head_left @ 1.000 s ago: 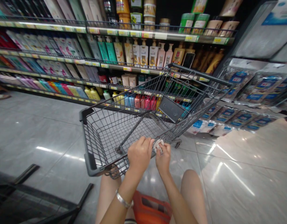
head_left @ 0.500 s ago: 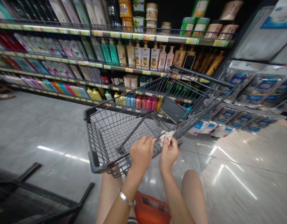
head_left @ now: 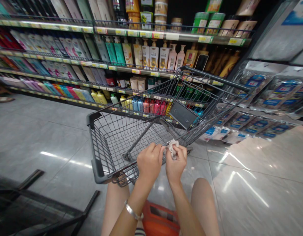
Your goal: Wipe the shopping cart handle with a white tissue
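Both hands, left [head_left: 149, 161] and right [head_left: 176, 163], have drawn together, still pinching the crumpled tissue [head_left: 172, 146]

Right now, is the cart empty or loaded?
Empty: only bare wire mesh shows inside the cart. The hands hold a crumpled paper above its near rim.

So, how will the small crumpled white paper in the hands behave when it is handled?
The crumpled paper is probably floppy, since it is creased and bent between the right hand and the left hand. It seems very light: fingertips alone carry it. It could slip through the wire shopping cart if dropped.
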Demonstrator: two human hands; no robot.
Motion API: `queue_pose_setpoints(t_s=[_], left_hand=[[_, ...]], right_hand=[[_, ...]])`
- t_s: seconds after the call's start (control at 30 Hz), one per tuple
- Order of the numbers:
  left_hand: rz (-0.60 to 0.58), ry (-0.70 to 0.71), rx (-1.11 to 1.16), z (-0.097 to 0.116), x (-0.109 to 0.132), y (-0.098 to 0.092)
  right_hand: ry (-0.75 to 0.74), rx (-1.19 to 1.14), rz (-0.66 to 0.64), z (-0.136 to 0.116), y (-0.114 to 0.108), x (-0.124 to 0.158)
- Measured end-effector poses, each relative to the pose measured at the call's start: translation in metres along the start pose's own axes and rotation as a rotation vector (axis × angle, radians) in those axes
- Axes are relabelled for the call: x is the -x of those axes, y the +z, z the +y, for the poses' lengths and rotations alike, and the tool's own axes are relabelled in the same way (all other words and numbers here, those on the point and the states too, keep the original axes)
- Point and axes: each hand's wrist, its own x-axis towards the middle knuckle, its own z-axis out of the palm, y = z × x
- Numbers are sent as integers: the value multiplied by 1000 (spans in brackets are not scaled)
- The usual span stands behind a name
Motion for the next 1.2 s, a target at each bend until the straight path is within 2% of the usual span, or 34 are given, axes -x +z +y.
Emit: queue_pose_setpoints(t_s=[0.23,0.37,0.63,0.8,0.97,1.07,1.2], left_hand=[[4,-3,-11,1,-1,-2],[39,1,-15,1,-1,-1],[114,29,19,-1,-2,0],[128,23,9,-2,-2,3],[95,83,48,-5,1,0],[53,89,131,-12,5,-9],[19,3,177,-21,9,-21]], right_hand=[[-52,-19,55,8,5,14],[-16,-65,56,19,11,28],[33,-57,-80,54,27,61],[27,74,-302,54,16,48],[166,136,-406,45,-4,30],[359,46,-324,39,-17,28],[550,-264,-45,16,-24,23]])
